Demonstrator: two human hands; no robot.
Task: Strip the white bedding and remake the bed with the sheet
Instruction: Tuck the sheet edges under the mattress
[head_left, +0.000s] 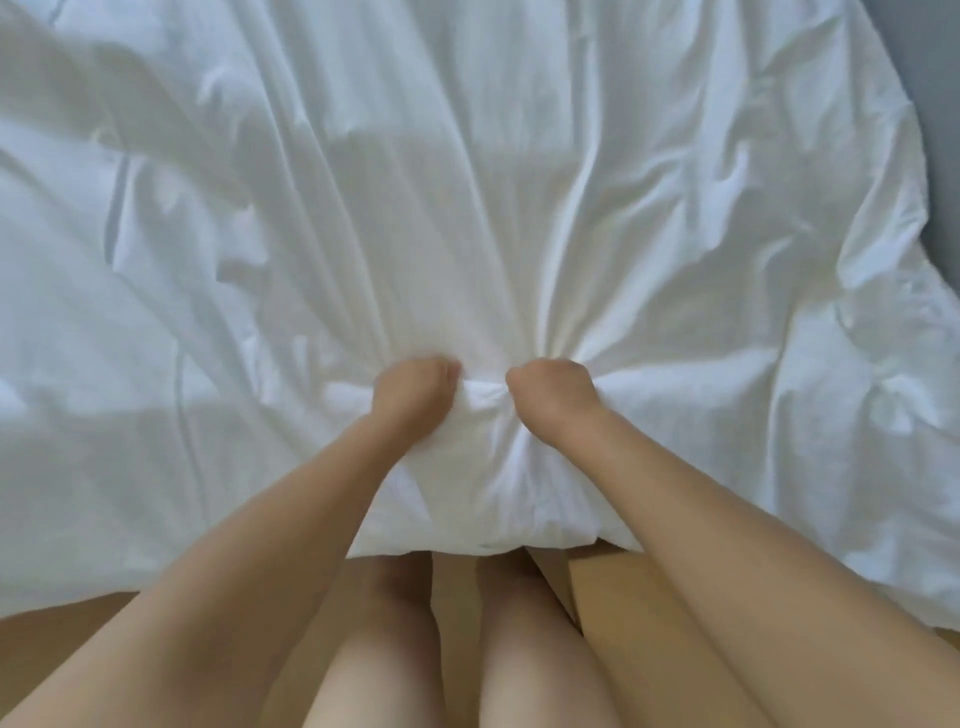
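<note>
The bedding (467, 156) is plain white all over. Its creases shade to a cool bluish grey toward the bed's left edge and a warmer cream down the middle. Past the near edge the floor (452, 587) is light tan. Beyond the far right corner runs a slate-grey strip (941, 93).

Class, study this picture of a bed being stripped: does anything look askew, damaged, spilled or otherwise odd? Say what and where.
Nothing looks damaged or spilled. The white bedding lies rumpled and askew, with creases fanning out from where the left hand and right hand bunch it at the near edge. That fits bedding being pulled off.
</note>
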